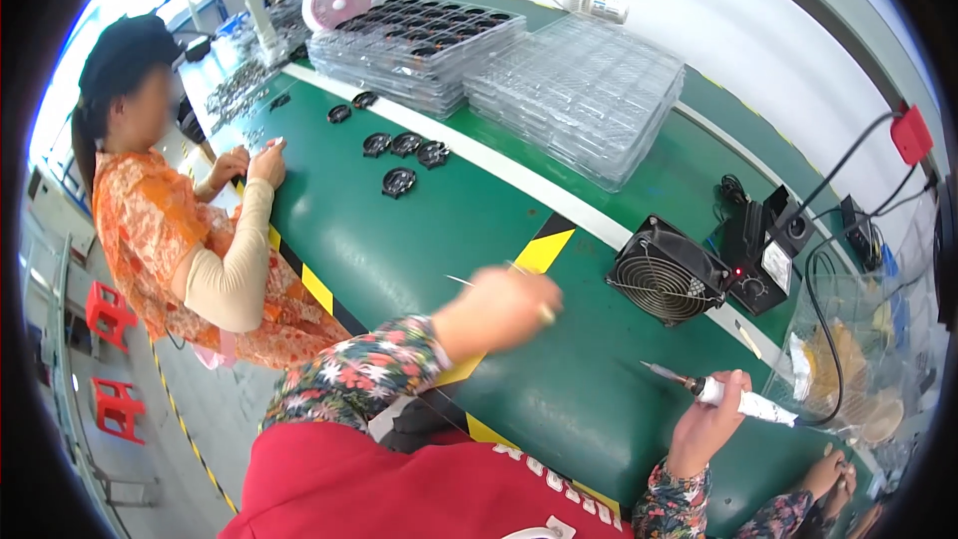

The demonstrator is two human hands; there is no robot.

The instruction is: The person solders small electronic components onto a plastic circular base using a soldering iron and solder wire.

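Note:
My right hand [707,427] is closed around a soldering iron [736,400], its handle wrapped in white and its metal tip pointing left, just above the green mat. A black cord runs from its rear end up to the right. My left hand [499,307], smeared by motion, hovers over the yellow-and-black tape near the table's middle. Its fingers look closed, with a thin silvery wire [459,280] sticking out; its exact kind is unclear. Several round black plastic parts [398,182] lie farther off on the green table [399,250].
Beyond a white strip stand stacked clear trays [579,90], some filled with black parts [429,25]. A black square fan [667,274] stands by a soldering station [763,269]. At left a person [180,210] in orange works; another person's hands [830,479] show at lower right.

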